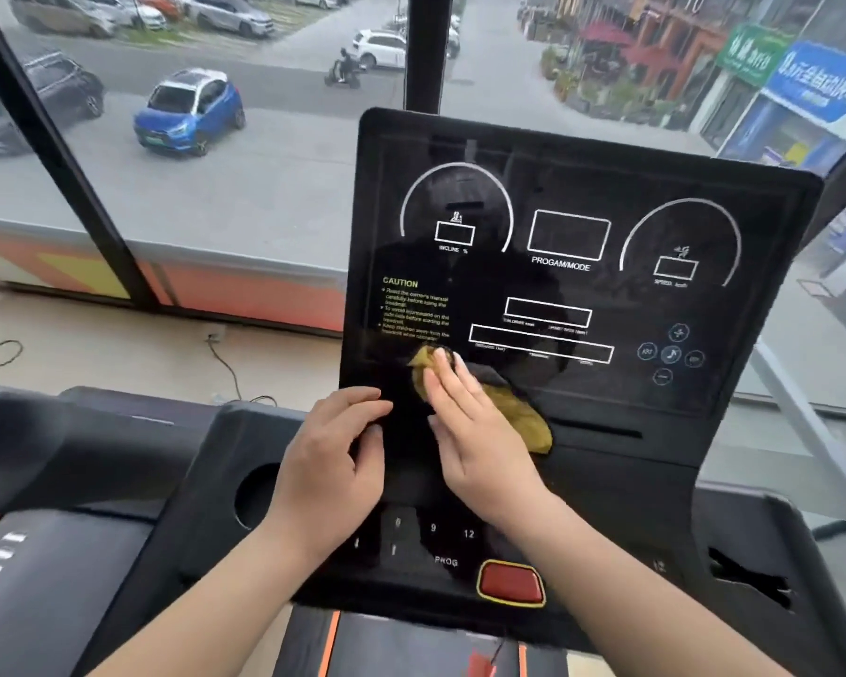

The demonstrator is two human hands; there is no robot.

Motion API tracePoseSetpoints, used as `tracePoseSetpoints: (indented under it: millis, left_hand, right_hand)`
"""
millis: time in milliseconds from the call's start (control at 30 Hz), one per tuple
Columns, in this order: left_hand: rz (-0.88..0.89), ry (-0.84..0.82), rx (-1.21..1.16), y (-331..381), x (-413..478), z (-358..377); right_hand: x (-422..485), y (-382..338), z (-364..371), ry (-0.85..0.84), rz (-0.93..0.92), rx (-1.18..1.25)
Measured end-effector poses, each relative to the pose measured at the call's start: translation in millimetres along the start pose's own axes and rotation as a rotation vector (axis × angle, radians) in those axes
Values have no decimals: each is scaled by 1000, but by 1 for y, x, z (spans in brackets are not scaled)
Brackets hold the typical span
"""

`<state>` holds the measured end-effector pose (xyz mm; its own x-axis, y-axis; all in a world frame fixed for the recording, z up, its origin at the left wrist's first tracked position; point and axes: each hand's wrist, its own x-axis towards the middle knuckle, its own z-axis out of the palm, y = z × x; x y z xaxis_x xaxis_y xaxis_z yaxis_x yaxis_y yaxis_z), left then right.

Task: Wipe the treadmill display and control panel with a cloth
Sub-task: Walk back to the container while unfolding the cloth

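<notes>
1. Head view: my right hand [477, 434] lies flat, fingers straight, pressing the yellow cloth [526, 417] against the lower left of the display [562, 280].
2. My left hand [330, 464] holds nothing; its loosely extended fingers rest on the display's lower left corner.
3. Below my wrists lies the control panel [435, 544], with a red button [511, 582] at its near edge.
</notes>
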<state>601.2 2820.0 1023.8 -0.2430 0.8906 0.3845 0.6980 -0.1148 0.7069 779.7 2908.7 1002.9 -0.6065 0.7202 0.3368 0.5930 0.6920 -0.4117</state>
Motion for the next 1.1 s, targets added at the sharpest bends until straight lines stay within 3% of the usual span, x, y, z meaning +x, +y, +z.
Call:
tracePoseSetpoints:
  millis: [100,167,267,433,567,733,933,1100]
  left_hand:
    - [-197,13,-155,-8,-15,-19]
    - [-334,-26,-272,-9,-29,-30]
    - [-473,-59,-364,-2,-62,-50]
    - [-705,134,-522,17,-133,-78]
    - [-826,420,-504,36,-209,-93]
    - [-1001,726,-407,68,-334,-123]
    - [-1149,1001,-367,114,-493,-154]
    - [-1348,1171,-325,150,-649,-173]
  right_hand:
    - [-12,-45,-7,128,73,392]
    - [-14,-69,-14,116,197,623]
    - [-14,-98,-25,-34,380,894]
    - [-21,-139,-12,-320,388,1150]
    - [-53,-183,19,-592,333,1178]
    - [-112,-256,50,-896,65,1091]
    - [-214,-372,72,-1116,-271,862]
    - [-323,-482,94,-1334,-418,800]
